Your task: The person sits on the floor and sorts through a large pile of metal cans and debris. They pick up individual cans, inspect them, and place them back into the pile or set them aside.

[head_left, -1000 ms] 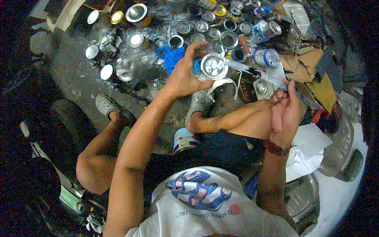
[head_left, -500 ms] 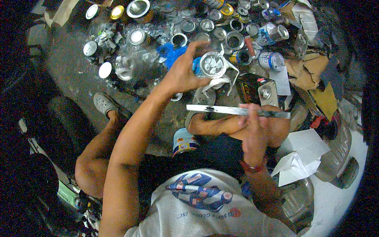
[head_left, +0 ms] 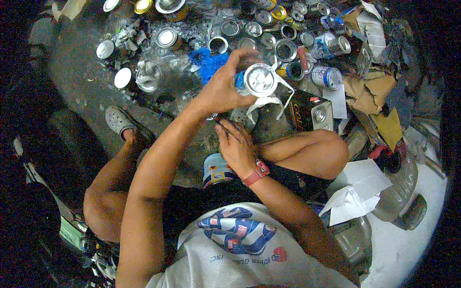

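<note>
My left hand grips a silver tin with white matter inside and loose white strips hanging from it. My right hand is below it, beside my left forearm, fingers curled; whatever they hold or touch at the small metal rim partly showing there is hidden. A pale blue can with a label sits by my lap under that hand. Blue crumpled material lies beyond my left hand.
Many open cans and lids cover the floor ahead. Torn cardboard, a rectangular tin and folded white paper lie right; clear plastic containers stand farther right. My legs and clogs frame the near floor.
My right hand has swung left from beside my right knee to beneath the held tin. The long pale stick it held is now out of sight. My left hand still holds the tin.
</note>
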`<action>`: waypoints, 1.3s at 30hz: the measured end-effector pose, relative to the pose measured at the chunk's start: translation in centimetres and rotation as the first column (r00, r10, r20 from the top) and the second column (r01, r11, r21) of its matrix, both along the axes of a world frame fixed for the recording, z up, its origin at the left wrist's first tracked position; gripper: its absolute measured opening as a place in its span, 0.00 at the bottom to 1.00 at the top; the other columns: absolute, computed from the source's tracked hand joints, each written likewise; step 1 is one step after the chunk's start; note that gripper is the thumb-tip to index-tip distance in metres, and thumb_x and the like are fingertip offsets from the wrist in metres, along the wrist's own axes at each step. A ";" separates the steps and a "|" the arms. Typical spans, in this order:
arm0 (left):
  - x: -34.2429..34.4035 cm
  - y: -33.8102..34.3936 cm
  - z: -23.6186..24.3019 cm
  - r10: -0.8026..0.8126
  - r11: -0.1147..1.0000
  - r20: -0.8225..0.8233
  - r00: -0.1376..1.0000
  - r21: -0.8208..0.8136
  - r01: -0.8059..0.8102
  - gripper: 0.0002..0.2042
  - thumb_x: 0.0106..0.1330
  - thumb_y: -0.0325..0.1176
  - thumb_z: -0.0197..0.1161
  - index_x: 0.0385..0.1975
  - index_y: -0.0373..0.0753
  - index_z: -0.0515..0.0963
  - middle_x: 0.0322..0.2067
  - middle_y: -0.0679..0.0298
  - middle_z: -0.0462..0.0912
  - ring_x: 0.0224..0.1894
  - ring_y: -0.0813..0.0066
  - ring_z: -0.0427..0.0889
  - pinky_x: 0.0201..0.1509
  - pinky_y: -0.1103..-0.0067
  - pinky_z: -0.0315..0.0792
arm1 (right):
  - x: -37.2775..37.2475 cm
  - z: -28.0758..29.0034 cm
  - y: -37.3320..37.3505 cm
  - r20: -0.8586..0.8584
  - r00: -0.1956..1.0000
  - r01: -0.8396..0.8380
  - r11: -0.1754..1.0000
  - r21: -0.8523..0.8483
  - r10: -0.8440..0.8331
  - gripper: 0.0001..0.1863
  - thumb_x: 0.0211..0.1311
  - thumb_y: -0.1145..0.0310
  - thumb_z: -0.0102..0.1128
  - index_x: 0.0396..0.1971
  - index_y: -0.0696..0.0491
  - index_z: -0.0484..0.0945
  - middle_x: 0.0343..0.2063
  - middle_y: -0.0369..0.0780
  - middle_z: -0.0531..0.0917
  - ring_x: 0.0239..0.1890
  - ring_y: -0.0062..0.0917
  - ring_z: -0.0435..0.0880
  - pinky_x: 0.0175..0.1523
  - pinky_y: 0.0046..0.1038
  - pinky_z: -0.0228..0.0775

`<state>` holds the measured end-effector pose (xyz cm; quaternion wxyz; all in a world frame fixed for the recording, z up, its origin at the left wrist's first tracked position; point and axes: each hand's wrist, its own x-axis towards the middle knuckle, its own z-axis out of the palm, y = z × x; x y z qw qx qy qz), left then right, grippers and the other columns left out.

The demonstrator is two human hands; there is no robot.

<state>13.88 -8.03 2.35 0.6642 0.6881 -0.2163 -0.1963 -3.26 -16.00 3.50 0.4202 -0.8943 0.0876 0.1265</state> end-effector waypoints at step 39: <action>-0.7 -0.2 1.9 0.001 0.999 0.027 1.000 -0.033 0.000 0.46 0.44 0.27 0.77 0.69 0.42 0.62 0.63 0.55 0.77 0.70 0.55 0.75 0.76 0.66 0.66 | 0.0 -9.9 -0.4 -0.770 0.548 0.824 0.371 0.428 -0.328 0.07 0.79 0.63 0.53 0.41 0.48 0.77 0.31 0.32 0.79 0.33 0.20 0.77 0.38 0.27 0.70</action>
